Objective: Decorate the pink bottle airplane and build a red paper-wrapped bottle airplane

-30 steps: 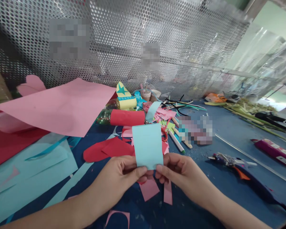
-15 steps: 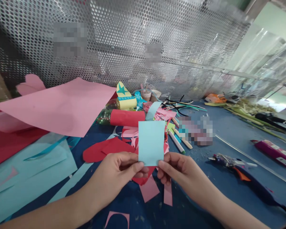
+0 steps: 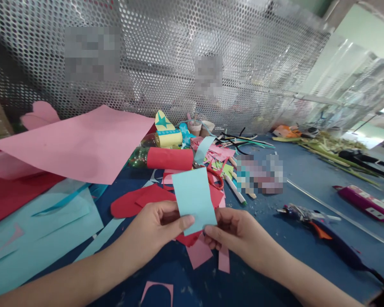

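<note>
A light blue rectangle of paper (image 3: pixel 194 198) is held up over the table, tilted a little to the left. My left hand (image 3: pixel 164 224) pinches its left edge low down, thumb in front. At its bottom right corner my right hand (image 3: pixel 232 230) pinches it between thumb and fingers. Behind the paper lie red paper pieces (image 3: pixel 137 200) and scissors with red handles (image 3: pixel 216 178), partly hidden. Pink paper strips (image 3: pixel 199 252) lie below the hands. A bottle wrapped in red paper (image 3: pixel 169 158) rests just beyond.
To the right lie a blue glue gun (image 3: pixel 329 236), a purple tool (image 3: pixel 366 204) and a clear glue stick (image 3: pixel 333 209). Large pink sheets (image 3: pixel 80 145) and light blue sheets (image 3: pixel 51 230) cover the left. A marker (image 3: pixel 235 189) lies near centre. Perforated silver sheeting (image 3: pixel 160 51) stands behind.
The light blue paper has turned anticlockwise and shifted slightly left and down. My left thumb now lies further onto it, and more of the red scissor handles shows.
</note>
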The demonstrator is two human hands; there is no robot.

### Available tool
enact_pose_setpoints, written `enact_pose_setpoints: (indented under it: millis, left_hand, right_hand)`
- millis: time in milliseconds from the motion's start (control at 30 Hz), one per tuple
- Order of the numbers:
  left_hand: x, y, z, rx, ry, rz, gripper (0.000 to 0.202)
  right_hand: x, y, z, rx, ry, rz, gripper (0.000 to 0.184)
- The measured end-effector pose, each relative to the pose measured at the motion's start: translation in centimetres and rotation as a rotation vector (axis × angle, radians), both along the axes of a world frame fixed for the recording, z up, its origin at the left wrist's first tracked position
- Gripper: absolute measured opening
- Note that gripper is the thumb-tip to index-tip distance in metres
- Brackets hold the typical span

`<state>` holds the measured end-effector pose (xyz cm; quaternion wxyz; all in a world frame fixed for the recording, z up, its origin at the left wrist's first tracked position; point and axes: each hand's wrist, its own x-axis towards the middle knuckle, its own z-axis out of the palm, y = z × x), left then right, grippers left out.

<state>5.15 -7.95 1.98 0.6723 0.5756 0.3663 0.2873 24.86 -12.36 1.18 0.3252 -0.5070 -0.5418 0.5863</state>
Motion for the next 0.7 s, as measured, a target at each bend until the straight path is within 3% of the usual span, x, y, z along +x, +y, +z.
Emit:
enact_pose_setpoints:
  millis: [100, 233, 433, 600, 700]
  left_hand:
    - [0.0, -0.2, -0.4, -0.067, 0.026, -0.058, 0.017]
    - [0.0, -0.6, -0.7, -0.036, 0.056, -0.084, 0.010]
    - [-0.1, -0.5, -0.1, 0.006, 0.090, -0.040, 0.016]
    - [-0.3, -0.5, 0.5, 0.113, 0.238, 0.003, 0.017]
    - [0.0, -1.0, 0.7, 0.139, 0.295, -0.065, 0.018]
  right_hand:
    - [-0.2, 0.0, -0.3, 0.021, -0.002, -0.030, 0.033]
    - [-0.6, -0.2, -0.2, 0.032, 0.040, -0.013, 0.030]
    - [0.0, 0.3, 0.4, 0.063, 0.035, -0.075, 0.032]
    - [0.9, 0.8, 0.8, 0.300, 0.004, -0.337, 0.031]
    - [0.9, 0.7, 0.7, 0.395, 0.057, -0.353, 0.032]
